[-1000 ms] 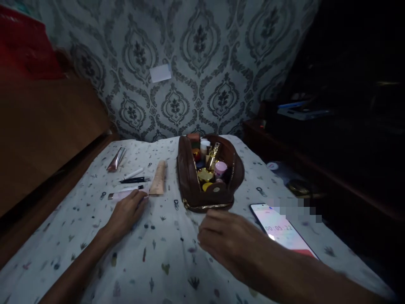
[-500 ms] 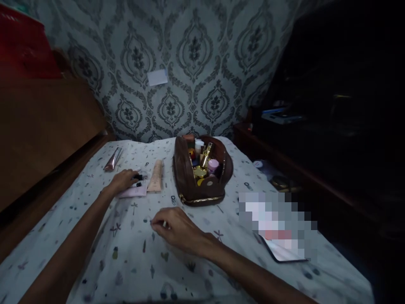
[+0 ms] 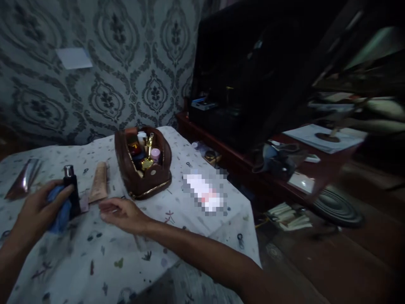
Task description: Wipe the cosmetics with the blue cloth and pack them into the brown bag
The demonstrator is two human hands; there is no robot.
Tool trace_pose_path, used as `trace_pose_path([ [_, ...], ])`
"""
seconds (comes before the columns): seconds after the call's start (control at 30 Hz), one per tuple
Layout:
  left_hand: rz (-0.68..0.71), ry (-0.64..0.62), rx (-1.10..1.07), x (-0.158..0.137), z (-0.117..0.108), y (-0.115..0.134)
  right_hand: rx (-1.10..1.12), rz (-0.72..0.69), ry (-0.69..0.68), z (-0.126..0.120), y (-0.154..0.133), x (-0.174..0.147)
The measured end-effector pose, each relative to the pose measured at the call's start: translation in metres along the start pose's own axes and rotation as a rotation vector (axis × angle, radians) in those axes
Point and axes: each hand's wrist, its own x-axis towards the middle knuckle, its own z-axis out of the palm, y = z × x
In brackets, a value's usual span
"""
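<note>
My left hand (image 3: 39, 207) is closed around a dark bottle (image 3: 72, 190) with a silver cap, held upright. A crumpled blue cloth (image 3: 60, 213) is pressed in the same hand. My right hand (image 3: 123, 215) hovers low over the sheet with its fingers loosely bent and apart, nothing visible in it. Just beyond it a beige squeeze tube (image 3: 99, 181) lies on the sheet. A pale pink tube (image 3: 84, 201) shows only in part behind the bottle. Further left lies a shiny pinkish tube (image 3: 24, 179). The brown cosmetic bag (image 3: 148, 188) stands unzipped, filled with several small jars and bottles.
The patterned sheet (image 3: 104, 261) covers the surface. A blurred-out flat device (image 3: 205, 192) lies right of the bag. Beyond the right edge stand a dark red cabinet (image 3: 228, 169) with a large black screen (image 3: 247, 76), papers (image 3: 325, 137) and a round pedestal base (image 3: 338, 207).
The view has swung right. My left hand, earlier low over the small things beside the pink tube, now holds the dark bottle upright with the blue cloth. My right hand's fingers have loosened.
</note>
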Motion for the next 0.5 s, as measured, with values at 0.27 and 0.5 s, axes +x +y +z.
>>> trace_pose_path([
  [0.27, 0.063, -0.091, -0.257, -0.058, 0.056, 0.020, -0.084, 0.027, 0.002, -0.004, 0.012, 0.001],
  [0.5, -0.101, 0.096, -0.345, -0.044, 0.060, -0.012, 0.263, 0.131, -0.062, -0.010, 0.010, 0.000],
])
